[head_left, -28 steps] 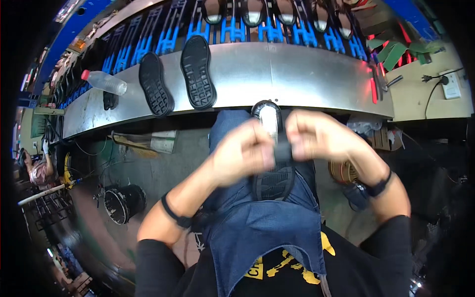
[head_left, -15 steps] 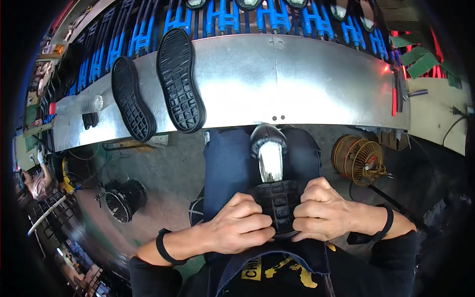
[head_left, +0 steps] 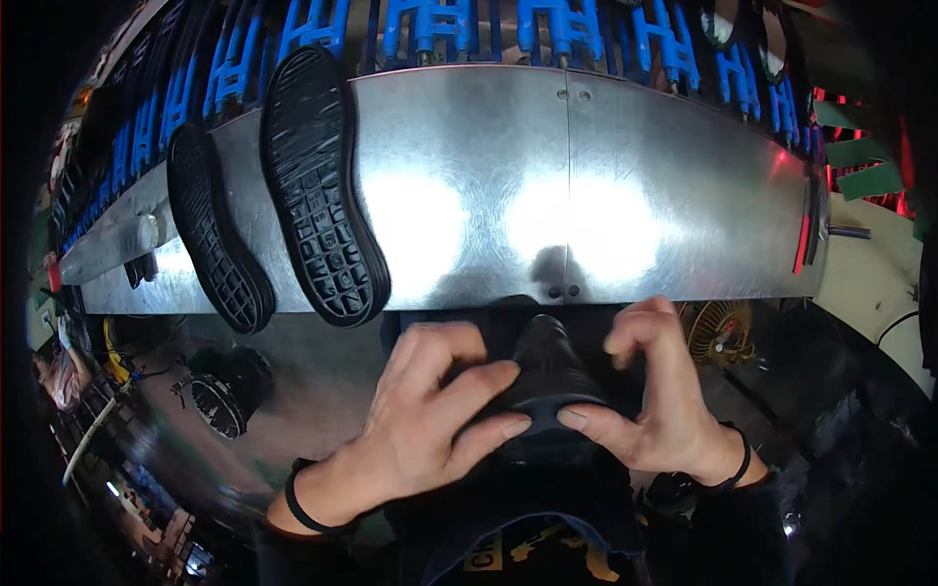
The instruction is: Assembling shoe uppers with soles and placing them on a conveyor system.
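Black shoe upper (head_left: 543, 383) sits between my two hands, low in the centre of the view, just below the near edge of the metal bench (head_left: 586, 186) and above my dark apron (head_left: 547, 488). My left hand (head_left: 420, 430) is closed over its left side, with the thumb pressed across the top; my right hand (head_left: 650, 400) grips the right side, thumb meeting the other thumb near the middle and the remaining fingers curled in over the far edge. I judge the piece to be light and pliable, a matte dark material that yields under the thumbs, though its rounded front looks firmer. It should not be slippery, and I would hold it by the sides, as both hands do now, rather than by the soft top. On the bench lie two black rubber soles, tread side up: a larger sole (head_left: 322, 186) with blocky lugs, and a narrower sole (head_left: 217, 230) to its left, both overhanging the near edge. The bench top is brushed sheet steel with bright glare patches and a riveted seam. Behind it run blue racks (head_left: 547, 24) in rows.
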Tool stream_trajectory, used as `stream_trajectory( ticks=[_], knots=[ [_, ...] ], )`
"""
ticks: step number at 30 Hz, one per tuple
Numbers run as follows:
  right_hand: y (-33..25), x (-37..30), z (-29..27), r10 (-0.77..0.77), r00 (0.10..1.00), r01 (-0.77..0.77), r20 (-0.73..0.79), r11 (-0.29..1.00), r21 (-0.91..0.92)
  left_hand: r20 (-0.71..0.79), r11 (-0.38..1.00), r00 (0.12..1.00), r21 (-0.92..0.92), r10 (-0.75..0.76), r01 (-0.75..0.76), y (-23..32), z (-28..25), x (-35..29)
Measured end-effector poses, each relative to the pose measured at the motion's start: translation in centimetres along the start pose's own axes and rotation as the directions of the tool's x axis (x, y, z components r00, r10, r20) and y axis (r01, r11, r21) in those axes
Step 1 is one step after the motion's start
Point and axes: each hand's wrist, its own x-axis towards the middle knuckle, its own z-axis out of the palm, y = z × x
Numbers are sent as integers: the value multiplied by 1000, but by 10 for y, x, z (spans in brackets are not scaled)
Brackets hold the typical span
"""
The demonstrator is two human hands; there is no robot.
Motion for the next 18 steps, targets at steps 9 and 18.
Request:
stream_trajectory(
  ticks=[9, 18],
  knots=[
    [-25, -71, 44, -46, 998, 63, -44, 848, 527, -148, 658, 981, -728, 125, -194, 28, 13, -56],
    [-97, -77, 62, -454, 702, 658, -548, 709, 256, -351, 588, 769, -499, 534, -637, 122, -14, -95]
  ],
)
